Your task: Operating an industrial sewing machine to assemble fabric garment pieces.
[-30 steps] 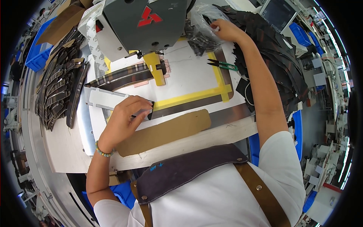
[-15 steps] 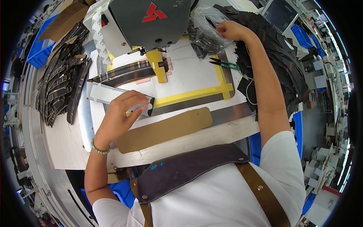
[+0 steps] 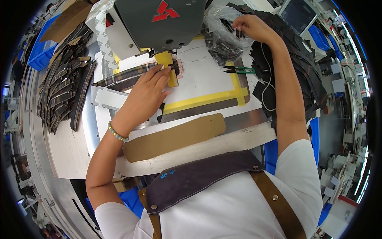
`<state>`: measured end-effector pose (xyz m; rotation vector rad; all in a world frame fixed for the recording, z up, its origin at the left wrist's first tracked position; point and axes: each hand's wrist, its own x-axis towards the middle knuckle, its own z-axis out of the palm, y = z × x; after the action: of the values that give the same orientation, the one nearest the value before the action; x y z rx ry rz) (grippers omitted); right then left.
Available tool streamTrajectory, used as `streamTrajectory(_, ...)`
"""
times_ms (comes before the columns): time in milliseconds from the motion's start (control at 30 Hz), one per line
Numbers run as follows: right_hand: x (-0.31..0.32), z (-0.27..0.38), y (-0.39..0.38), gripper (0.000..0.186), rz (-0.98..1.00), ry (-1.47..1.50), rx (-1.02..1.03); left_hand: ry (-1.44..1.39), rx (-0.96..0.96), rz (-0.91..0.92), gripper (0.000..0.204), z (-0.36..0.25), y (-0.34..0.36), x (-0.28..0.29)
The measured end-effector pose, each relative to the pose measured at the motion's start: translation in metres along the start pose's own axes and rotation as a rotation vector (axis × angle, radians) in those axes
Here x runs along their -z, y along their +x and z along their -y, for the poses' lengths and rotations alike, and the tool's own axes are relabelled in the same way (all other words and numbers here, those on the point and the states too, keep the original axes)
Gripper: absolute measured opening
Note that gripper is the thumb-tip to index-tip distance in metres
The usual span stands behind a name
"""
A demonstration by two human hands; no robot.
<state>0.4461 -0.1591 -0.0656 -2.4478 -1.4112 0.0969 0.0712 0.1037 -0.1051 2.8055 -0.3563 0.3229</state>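
Observation:
My left hand (image 3: 145,97) lies over the plaid fabric strip (image 3: 123,77), its fingers stretched out and their tips by the yellow piece (image 3: 172,77) that crosses the strip's end. A small black part (image 3: 175,67) sits at that end. My right hand (image 3: 254,28) is at the clear plastic bag (image 3: 223,18) of dark pieces, fingers closed together. What they hold, if anything, is too small to make out. Above the strip hangs the dark grey sewing machine head (image 3: 159,24). Green-handled thread snips (image 3: 240,70) lie below the bag.
Plaid strips (image 3: 59,87) are heaped on the left, and black fabric pieces (image 3: 296,67) on the right with a white cord (image 3: 262,93). A brown cardboard strip (image 3: 175,137) lies along the near edge. Yellow tape (image 3: 207,100) borders the white work plate. A screen (image 3: 298,16) stands far right.
My left hand has moved right and away from me, from the white plate's corner onto the plaid strip. My right hand has shifted slightly right and farther away at the bag.

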Motion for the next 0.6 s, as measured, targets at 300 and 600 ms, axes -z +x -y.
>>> streamTrajectory(300,0.041,0.059,-0.065,0.017,-0.396,-0.031,0.058,0.101,-0.157,0.050,0.024,0.021,0.026,-0.002)
streamTrajectory(600,-0.010,0.129,-0.077,0.015,-0.215,0.721,-0.002,0.247,-0.206,-0.055,0.024,0.011,0.026,-0.010)
